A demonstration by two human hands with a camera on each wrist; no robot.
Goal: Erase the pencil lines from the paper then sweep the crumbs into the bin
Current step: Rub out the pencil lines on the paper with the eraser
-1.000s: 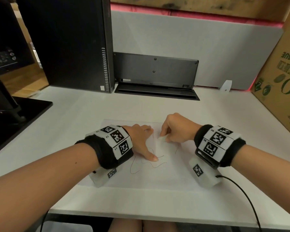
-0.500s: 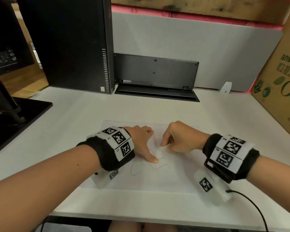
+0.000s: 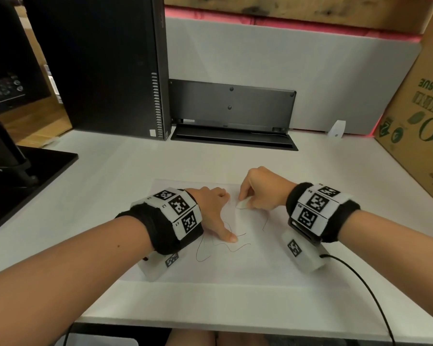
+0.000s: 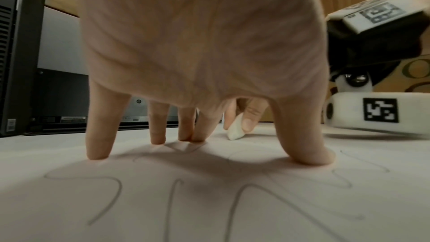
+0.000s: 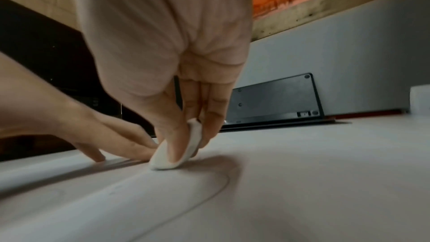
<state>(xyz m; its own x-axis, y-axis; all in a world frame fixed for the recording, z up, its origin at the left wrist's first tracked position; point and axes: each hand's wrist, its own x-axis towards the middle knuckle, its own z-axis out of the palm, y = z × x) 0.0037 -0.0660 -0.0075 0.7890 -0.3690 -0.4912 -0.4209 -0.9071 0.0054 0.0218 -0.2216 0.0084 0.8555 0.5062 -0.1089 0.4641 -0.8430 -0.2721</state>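
A: Left hand (image 3: pixel 210 208) first?
B: Its straight fingers (image 4: pixel 96 146) press the paper (image 3: pixel 260 258) flat on the tabletop (image 3: pixel 110 171); thin sheet, likely to buckle.
A: And the right hand (image 3: pixel 263 193)?
B: It pinches a small white eraser (image 3: pixel 243 204) against the paper, probably soft, best held low.
A: Bin, crumbs?
B: Neither visible; pencil lines (image 3: pixel 223 248) remain.

"TISSUE", upside down, on the cardboard box (image 3: pixel 420 116); "L1", "L2" on the left wristband (image 3: pixel 178 213).
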